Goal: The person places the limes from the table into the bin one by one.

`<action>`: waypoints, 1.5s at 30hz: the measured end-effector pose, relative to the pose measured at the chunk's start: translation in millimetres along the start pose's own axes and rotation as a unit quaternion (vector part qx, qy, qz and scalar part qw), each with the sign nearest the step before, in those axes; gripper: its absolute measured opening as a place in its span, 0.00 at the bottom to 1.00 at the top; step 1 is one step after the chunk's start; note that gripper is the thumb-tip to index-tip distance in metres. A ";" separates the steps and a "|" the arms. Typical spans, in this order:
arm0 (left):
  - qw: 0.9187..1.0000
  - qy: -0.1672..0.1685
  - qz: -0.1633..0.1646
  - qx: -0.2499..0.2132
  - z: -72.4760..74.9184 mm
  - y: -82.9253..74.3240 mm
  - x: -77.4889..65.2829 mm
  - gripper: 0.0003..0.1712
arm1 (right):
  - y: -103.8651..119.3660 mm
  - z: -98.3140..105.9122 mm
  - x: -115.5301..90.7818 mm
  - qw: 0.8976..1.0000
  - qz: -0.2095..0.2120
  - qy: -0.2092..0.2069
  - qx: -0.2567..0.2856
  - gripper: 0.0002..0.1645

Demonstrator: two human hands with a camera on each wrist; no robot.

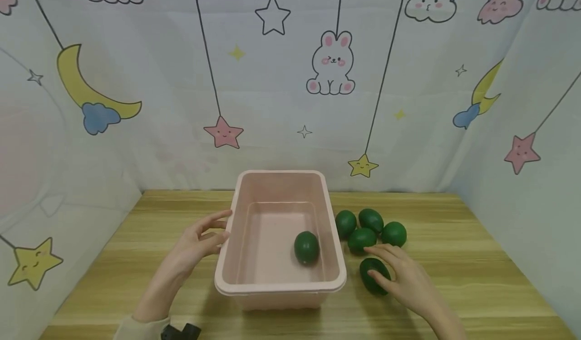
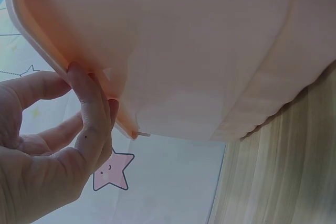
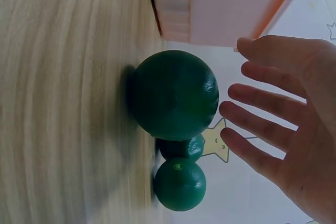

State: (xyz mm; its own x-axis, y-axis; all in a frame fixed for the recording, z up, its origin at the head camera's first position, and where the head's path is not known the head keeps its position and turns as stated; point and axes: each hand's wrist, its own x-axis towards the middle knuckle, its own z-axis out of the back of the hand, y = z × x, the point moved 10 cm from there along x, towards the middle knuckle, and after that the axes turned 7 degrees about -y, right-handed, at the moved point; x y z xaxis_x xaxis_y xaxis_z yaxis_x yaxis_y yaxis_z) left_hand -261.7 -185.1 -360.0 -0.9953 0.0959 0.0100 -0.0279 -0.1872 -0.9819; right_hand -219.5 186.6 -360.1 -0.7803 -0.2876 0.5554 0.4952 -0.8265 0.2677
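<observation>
A pale pink plastic bin (image 1: 281, 288) stands on the table, with one dark green, avocado-like fruit (image 1: 306, 248) inside, towards its right wall. My left hand (image 1: 199, 241) holds the bin's left rim between thumb and fingers; in the left wrist view the fingers (image 2: 92, 114) curl under that rim. To the bin's right, my right hand (image 1: 408, 279) hovers over the nearest green fruit (image 1: 371, 275), its thumb and fingers spread. The right wrist view shows a gap between this fruit (image 3: 174, 95) and the fingertips (image 3: 226, 109).
Several more green fruits (image 1: 361, 240) cluster beyond the right hand, close to the bin's right side. The wooden table (image 1: 436, 229) ends at a patterned cloth backdrop (image 1: 281, 93) behind and on both sides.
</observation>
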 end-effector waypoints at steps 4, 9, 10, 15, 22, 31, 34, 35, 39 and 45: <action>1.000 -0.001 0.000 0.001 0.2 -0.3 0.0 0.34 | -5.0 -6.1 -2.2 1.000 -0.015 0.024 0.014 0.30; 1.000 0.000 -0.003 0.001 0.4 -1.0 0.3 0.34 | -11.0 -12.7 -3.6 0.998 -0.032 0.047 0.024 0.31; 1.000 0.000 -0.004 0.002 0.5 -1.0 0.3 0.34 | -12.1 -13.9 -3.8 0.998 -0.034 0.050 0.023 0.31; 1.000 0.000 -0.002 0.002 0.2 0.5 0.5 0.34 | -17.7 -19.4 -5.5 0.996 -0.049 0.071 0.011 0.33; 1.000 0.002 -0.006 -0.004 -0.7 0.5 -0.4 0.34 | -27.1 -27.5 -10.8 0.992 -0.072 0.102 -0.003 0.36; 1.000 -0.001 0.001 -0.002 0.1 1.7 -0.9 0.34 | -29.6 -32.4 -13.6 0.991 -0.076 0.111 0.006 0.38; 1.000 -0.001 0.002 -0.003 0.3 1.9 -0.8 0.34 | -28.7 -32.7 -13.9 0.991 -0.073 0.109 0.014 0.38; 1.000 -0.001 0.002 -0.004 0.4 1.9 -0.8 0.34 | -28.1 -32.9 -14.0 0.992 -0.070 0.107 0.016 0.38; 1.000 -0.002 0.001 -0.005 0.5 1.4 -1.2 0.34 | -26.5 -34.9 -14.8 0.992 -0.065 0.109 0.026 0.40; 1.000 -0.003 0.002 0.000 0.9 1.4 -1.3 0.34 | -26.5 -37.5 -15.4 0.991 -0.064 0.111 0.027 0.42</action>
State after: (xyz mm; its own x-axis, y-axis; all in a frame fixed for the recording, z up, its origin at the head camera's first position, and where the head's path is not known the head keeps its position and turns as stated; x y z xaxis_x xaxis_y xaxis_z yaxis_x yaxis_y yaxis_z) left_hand -260.5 -186.4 -361.3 -0.9959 0.0899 0.0071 -0.0238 -0.1868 -0.9821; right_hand -235.0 194.8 -405.3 -0.9000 -0.2862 0.3289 0.4017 -0.8376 0.3702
